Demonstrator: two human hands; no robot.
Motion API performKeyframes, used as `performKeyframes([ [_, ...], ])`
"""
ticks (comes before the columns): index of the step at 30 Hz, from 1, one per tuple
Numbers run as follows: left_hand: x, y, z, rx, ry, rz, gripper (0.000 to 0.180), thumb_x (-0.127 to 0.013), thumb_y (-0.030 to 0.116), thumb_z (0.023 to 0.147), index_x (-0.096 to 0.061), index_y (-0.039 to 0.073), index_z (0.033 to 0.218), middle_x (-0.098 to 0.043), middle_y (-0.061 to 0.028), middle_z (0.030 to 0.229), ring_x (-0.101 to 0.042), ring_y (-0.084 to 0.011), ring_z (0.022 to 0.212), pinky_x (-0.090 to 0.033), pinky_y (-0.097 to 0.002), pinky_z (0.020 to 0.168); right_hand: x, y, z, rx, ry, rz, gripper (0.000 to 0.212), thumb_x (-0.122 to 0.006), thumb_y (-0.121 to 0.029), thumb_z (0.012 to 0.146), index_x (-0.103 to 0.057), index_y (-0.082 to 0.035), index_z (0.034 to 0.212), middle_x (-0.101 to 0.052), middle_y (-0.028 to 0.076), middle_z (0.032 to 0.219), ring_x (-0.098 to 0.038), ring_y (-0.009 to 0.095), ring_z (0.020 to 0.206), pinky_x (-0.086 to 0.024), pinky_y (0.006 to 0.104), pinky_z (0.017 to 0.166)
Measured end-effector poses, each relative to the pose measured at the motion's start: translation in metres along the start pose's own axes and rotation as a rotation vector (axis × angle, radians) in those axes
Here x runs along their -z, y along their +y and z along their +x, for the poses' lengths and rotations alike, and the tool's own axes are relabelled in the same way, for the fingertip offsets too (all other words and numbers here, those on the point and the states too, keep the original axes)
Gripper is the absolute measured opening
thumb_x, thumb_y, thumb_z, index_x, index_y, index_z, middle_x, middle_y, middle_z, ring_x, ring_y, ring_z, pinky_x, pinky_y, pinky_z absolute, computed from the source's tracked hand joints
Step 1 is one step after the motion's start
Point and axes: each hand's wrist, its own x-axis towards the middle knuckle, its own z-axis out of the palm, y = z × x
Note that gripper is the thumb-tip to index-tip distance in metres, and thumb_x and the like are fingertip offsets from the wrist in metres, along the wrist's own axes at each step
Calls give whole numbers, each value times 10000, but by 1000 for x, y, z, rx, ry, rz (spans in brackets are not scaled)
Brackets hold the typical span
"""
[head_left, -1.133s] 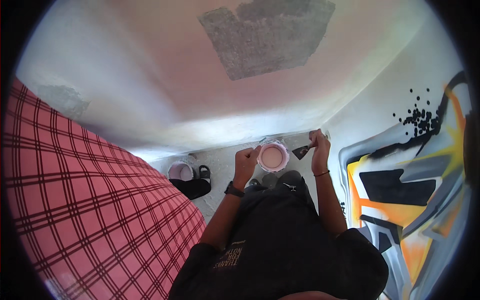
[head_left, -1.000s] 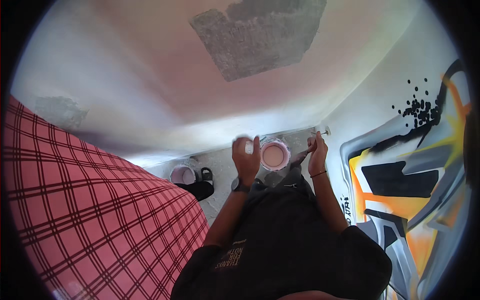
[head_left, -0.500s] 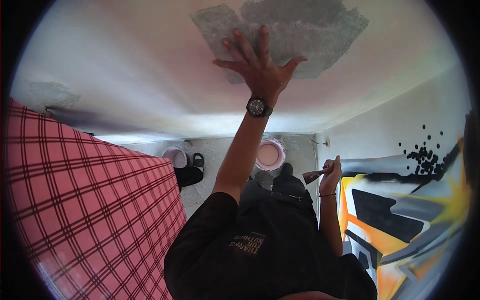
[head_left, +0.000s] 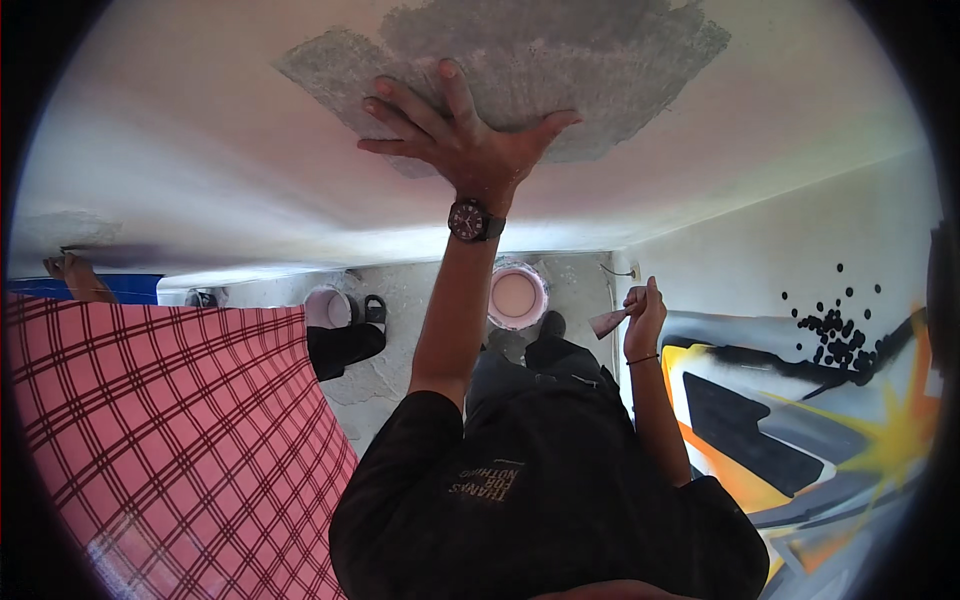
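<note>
My left hand [head_left: 455, 140], wearing a black watch [head_left: 470, 220], is open with its fingers spread. It reaches out to the wall and lies over the lower left part of a rough grey patch [head_left: 600, 85]; its palm is hidden. Lower on the right, my right hand [head_left: 645, 315] is closed round the handle of a putty knife [head_left: 609, 323]. The knife's blade points left and downward, away from the wall with the painted design.
A pink-rimmed bucket [head_left: 543, 300] stands by my feet, with another bucket [head_left: 330, 308] further left. A person in pink plaid [head_left: 190, 400] is close on my left. Beyond, another person's hand [head_left: 72, 270] is at the wall. A painted wall [head_left: 760, 420] bounds the right.
My left hand has shifted left across the grey patch, fingers still spread. The view has turned slightly, and another person's hand now shows at the far left. My right hand keeps the putty knife.
</note>
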Motion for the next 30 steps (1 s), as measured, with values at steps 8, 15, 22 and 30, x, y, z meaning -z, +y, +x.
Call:
performKeyframes([
  [8,13,26,-7,-31,34,-190,1111,-785,683,644,-295,281,1556,-18,-309,1613,10,-537,1477,-18,-769,1083,-4,-6,7,-42,-29,-18,460,-527,-326,1029,-388,-123,640,-368,3,623,-432,139,668,-344,303,662],
  [15,27,77,-32,-272,-64,-721,415,-714,-136,804,-703,43,1178,-436,-259,1478,-585,-328,1247,-573,-362,939,14,-18,15,-14,19,20,456,-526,-341,1032,-373,-136,655,-344,-4,615,-416,139,653,-360,303,686],
  [22,93,128,-85,390,-404,-855,216,-712,-43,851,-700,-3,1062,-683,-169,1159,-687,-314,1014,-575,-346,827,30,-28,18,184,174,-211,481,-489,-456,1038,-573,-86,743,-518,-2,641,-399,77,553,-325,260,583],
  [30,149,92,-211,1331,-1209,-1008,279,-668,262,965,-663,-13,1013,-687,-102,911,-661,-180,801,-545,-290,717,0,-63,10,159,-68,75,472,-443,-362,1069,-656,39,940,-668,123,855,-573,139,674,-472,268,674],
])
